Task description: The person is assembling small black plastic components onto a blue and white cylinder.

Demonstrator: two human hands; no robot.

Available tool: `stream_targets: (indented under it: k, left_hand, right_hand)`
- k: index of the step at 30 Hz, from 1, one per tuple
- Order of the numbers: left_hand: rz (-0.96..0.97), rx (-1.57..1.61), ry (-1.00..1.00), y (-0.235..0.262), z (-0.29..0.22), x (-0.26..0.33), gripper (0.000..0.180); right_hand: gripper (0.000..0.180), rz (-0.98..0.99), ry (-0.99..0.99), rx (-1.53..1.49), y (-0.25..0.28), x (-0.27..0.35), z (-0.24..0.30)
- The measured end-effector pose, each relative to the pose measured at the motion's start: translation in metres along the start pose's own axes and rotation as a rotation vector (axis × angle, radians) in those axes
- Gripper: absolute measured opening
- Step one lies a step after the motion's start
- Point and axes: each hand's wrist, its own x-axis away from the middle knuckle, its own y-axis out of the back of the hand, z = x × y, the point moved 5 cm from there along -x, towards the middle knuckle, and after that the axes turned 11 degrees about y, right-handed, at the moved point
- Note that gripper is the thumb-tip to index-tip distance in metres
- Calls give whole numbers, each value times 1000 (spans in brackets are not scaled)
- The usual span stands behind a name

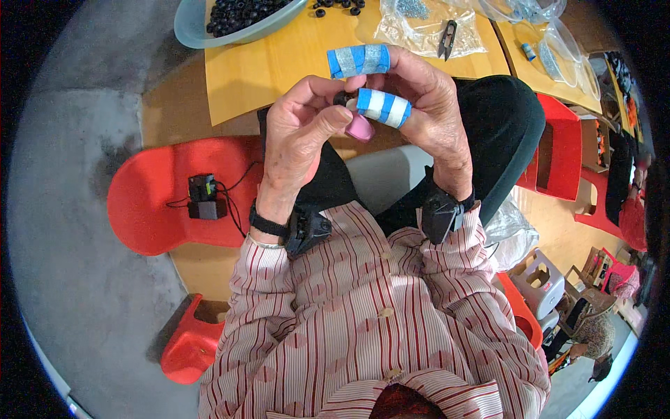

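Observation:
My left hand [296, 129] is closed in a pinch, thumb and forefinger on a small dark round piece [342, 98]. Just below the fingertips shows a smooth pink piece [360, 128]; whether it joins the dark one I cannot tell. My right hand [433, 94] curls in from the other side, its thumb and forefinger wrapped in blue and whitish tape. The right fingertips meet the same spot, and the tape hides what they grip. Both hands are raised above my lap, by the table's near edge.
A pale blue basin [192, 31] of black round pieces stands on the yellow table [307, 59], with loose pieces beside it. Thread snips [448, 40] lie on a clear plastic bag [398, 31]. A red chair [150, 192] at left bears a black device [206, 199] with cables.

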Motion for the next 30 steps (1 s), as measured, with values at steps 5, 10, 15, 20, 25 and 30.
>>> stream_targets:
  k: [5,10,15,20,25,30]
  left_hand:
    - [37,137,49,6,10,0,27]
    - [43,125,73,14,13,-6,26]
    - [17,118,79,16,10,-12,18]
    - [-33,-31,103,29,20,-27,14]
    - [-144,-211,100,66,23,-46,18]
    - [-227,-369,-11,80,25,-70,15]
  right_hand:
    - [34,-100,-31,-30,3,1,11]
    - [29,-210,-173,-113,6,4,10]
    - [30,-13,155,174,0,-6,-1]
    - [29,-33,95,303,5,-9,-16]
    - [32,-385,-19,171,31,-28,-43]
    - [28,-557,-79,496,88,-42,-89]
